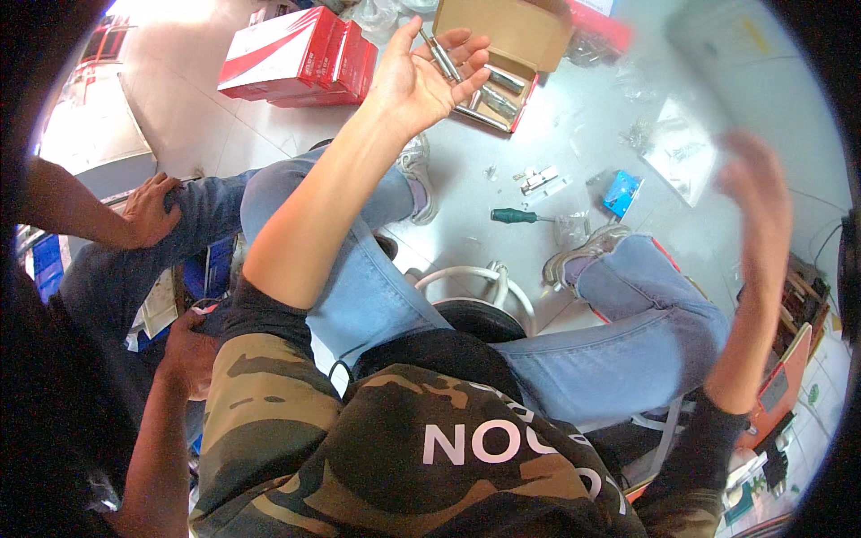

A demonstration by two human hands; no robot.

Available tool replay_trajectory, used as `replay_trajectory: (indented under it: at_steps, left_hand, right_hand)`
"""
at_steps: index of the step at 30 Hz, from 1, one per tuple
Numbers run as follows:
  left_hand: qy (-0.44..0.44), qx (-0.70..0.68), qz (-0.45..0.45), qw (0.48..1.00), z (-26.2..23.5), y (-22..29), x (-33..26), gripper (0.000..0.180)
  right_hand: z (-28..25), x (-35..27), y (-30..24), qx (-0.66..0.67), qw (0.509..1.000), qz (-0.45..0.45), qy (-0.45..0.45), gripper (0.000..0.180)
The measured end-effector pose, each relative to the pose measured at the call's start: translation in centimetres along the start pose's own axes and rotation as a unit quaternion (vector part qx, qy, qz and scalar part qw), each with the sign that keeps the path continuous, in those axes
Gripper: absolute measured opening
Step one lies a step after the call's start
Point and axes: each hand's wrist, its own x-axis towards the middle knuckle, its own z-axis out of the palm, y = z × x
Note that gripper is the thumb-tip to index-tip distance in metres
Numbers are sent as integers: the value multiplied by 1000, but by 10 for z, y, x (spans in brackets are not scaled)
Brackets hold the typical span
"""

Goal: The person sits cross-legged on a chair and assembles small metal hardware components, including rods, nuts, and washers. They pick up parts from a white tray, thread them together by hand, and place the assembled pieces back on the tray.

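Observation:
My left hand (426,81) is raised palm up over an open cardboard box (525,31). A slim silver metal rod (439,56) lies across its palm, held between thumb and half-curled fingers. Inside the box are several silver metal pieces (499,100), partly hidden by the hand. Off to the right, my right hand (756,175) is lifted above the floor and smeared by motion, so its fingers cannot be made out. Nearest to it is a sheet of clear plastic (677,152). On the floor between my feet lie a green-handled screwdriver (518,216), a silver latch-like part (540,180) and a blue-faced block (621,193).
Red and white boxes (296,58) stand together at the far left. Clear plastic bags (381,18) lie behind them. Another person's hand (154,211) rests on their knee beside me at left. A white tubular stool frame (484,280) shows between my legs.

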Motion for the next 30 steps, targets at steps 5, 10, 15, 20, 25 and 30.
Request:
replay_trajectory:
  at_steps: [5,10,15,20,25,30]
  left_hand:
    - [40,2,39,998,0,0,-1,50]
    - [47,14,58,997,8,4,3,62]
    - [-46,-37,5,998,19,-2,12,58]
    - [-74,49,-29,996,28,-10,17,42]
    - [-110,198,-96,969,37,-31,19,49]
    - [-158,217,-190,944,45,-57,16,46]
  right_hand:
    - [96,-18,-8,216,973,74,-26,27]
    - [134,-20,16,198,953,179,-146,29]
    - [131,-6,28,220,953,149,-148,29]
    - [129,4,29,224,956,141,-123,29]
    - [120,24,26,200,978,56,-27,29]
    - [117,38,20,192,980,-36,-31,25]
